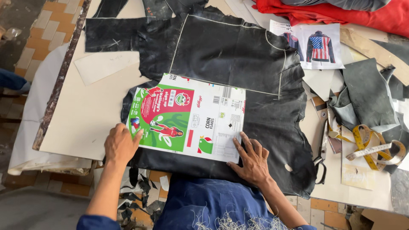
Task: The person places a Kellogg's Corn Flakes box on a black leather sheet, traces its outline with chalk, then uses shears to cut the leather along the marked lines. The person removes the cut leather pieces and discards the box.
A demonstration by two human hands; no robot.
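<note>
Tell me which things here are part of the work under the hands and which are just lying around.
In use: flattened cereal box, black leather piece, left hand, right hand.

Lying about: scissors, yellow tape measure, jacket picture, red fabric, grey scraps.

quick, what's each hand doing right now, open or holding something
Left hand: open, flat on the flattened cardboard box, holding nothing.
Right hand: open, fingers spread on the box's lower right edge over the black leather.

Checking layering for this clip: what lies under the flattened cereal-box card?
The flattened card lies on a black leather hide spread over the white table. The left hand and right hand press its near corners. The leather surface beneath it is covered.
</note>
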